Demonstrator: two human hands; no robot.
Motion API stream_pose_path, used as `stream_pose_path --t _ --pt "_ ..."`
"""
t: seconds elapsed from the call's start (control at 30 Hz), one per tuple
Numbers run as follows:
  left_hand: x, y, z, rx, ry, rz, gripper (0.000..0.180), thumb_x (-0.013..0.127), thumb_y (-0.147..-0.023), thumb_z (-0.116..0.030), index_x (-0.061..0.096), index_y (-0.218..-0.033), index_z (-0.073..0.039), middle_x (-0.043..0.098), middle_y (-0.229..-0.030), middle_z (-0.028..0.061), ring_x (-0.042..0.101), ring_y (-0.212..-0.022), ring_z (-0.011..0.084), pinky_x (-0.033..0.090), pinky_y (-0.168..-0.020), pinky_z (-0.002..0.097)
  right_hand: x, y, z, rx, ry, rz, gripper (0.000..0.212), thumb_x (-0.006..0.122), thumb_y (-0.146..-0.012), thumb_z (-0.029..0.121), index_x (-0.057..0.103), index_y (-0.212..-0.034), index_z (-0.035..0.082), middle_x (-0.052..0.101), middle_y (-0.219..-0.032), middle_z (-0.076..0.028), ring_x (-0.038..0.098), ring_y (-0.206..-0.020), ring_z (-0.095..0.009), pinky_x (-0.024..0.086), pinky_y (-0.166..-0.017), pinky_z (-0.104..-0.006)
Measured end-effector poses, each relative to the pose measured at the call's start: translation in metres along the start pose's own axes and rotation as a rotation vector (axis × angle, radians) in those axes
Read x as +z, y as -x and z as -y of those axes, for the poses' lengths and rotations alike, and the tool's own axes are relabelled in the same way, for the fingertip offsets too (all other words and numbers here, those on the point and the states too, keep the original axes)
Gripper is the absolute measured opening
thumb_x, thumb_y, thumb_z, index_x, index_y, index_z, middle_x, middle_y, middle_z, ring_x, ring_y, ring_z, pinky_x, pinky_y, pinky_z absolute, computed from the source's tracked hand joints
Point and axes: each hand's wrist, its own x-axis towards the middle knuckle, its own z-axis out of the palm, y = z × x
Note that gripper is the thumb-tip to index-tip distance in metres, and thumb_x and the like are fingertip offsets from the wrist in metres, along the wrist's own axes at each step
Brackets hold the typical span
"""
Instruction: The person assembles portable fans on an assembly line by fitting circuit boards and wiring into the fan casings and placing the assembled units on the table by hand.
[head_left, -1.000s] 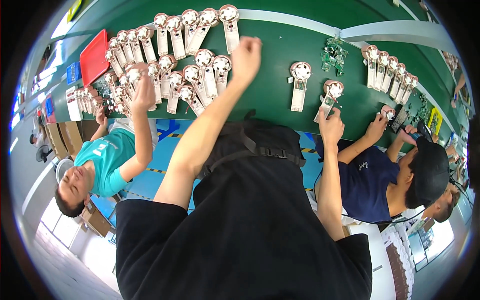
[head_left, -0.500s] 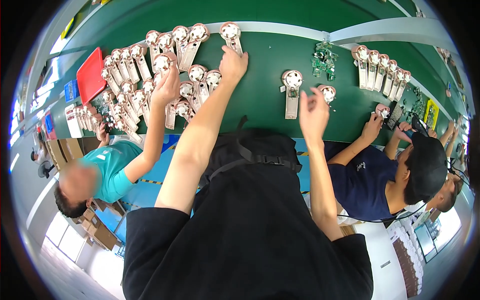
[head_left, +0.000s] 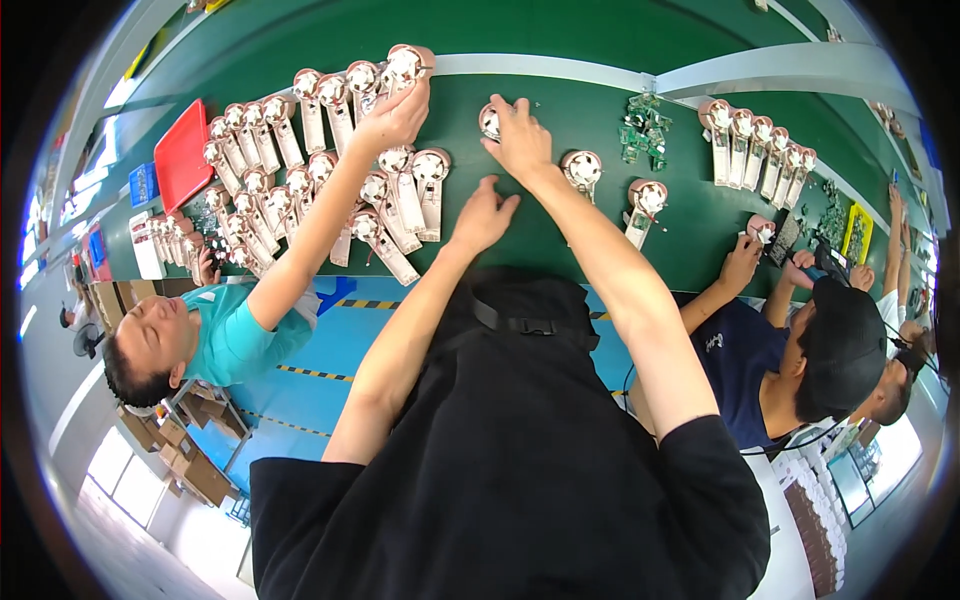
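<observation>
With its thumb and fingers around the rim, my right hand (head_left: pixel 522 143) grips the round head of a pink handheld fan body (head_left: pixel 489 122) with a white centre; its handle is hidden behind the hand. Nearer to me, my left hand (head_left: pixel 484 216) hovers over the green table, thumb and fingers apart, with nothing visible in it. Right of my right forearm lies another fan body (head_left: pixel 582 166), its handle partly covered by the arm. Further right is a third fan body (head_left: pixel 648 194) with a thin wire showing.
On the left, a co-worker's hand (head_left: pixel 398 115) holds a fan body (head_left: pixel 405 64) beside several others. A red tray (head_left: pixel 184 155) lies beyond them. Green circuit boards (head_left: pixel 646 130) are heaped at the back. At right, another co-worker handles a fan body (head_left: pixel 761 229) near a fan row (head_left: pixel 742 150).
My right hand has crossed left and taken hold of a fan body. My left hand has let go and drawn back toward me. The left co-worker's hand has moved a fan body rightward to the far row.
</observation>
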Motion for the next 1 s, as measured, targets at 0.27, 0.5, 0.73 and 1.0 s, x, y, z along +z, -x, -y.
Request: stream_pose_path --t 0.27,0.5,0.73,1.0 --pt "-0.011 -0.008 0.006 -0.359 0.752 -0.139 0.064 0.046 -0.096 -0.056 0.056 -0.116 0.004 0.066 -0.098 0.0136 0.062 -0.09 0.0199 0.048 -0.085 0.0324 -0.021 0.03 0.007 0.109 -0.317 -0.056 0.062 0.074 -0.076 0.027 0.044 -0.125 0.004 0.054 -0.113 -0.023 0.063 -0.09 -0.046 0.054 -0.075 -0.0506" --pt "-0.017 -0.01 -0.015 -0.358 1.582 0.238 0.048 0.042 -0.099 -0.051 0.058 -0.119 -0.01 0.063 -0.117 0.0055 0.058 -0.11 0.0204 0.044 -0.098 0.0376 -0.029 0.081 0.022 0.013 -0.198 0.018 0.059 0.073 -0.072 0.034 0.053 -0.118 0.004 0.06 -0.109 -0.021 0.062 -0.093 -0.038 0.05 -0.085 -0.0433" --pt "-0.026 -0.008 0.013 -0.439 1.571 0.307 0.044 0.042 -0.1 -0.045 0.065 -0.097 -0.008 0.068 -0.089 0.0084 0.066 -0.079 0.0271 0.055 -0.072 0.0384 -0.079 0.057 -0.046 0.207 -0.579 -0.17 0.041 0.074 -0.083 0.035 0.066 -0.105 0.001 0.07 -0.083 -0.012 0.068 -0.071 -0.021 0.055 -0.067 -0.0361" --pt "-0.064 0.015 -0.049 -0.236 1.605 0.368 0.056 0.034 -0.101 -0.051 0.062 -0.098 -0.004 0.066 -0.086 0.0101 0.065 -0.078 0.0249 0.054 -0.068 0.0349 -0.071 0.063 -0.151 0.479 0.481 -0.085 0.039 0.068 -0.079 0.045 0.07 -0.084 0.007 0.07 -0.09 -0.015 0.066 -0.09 -0.031 0.041 -0.086 -0.0456"
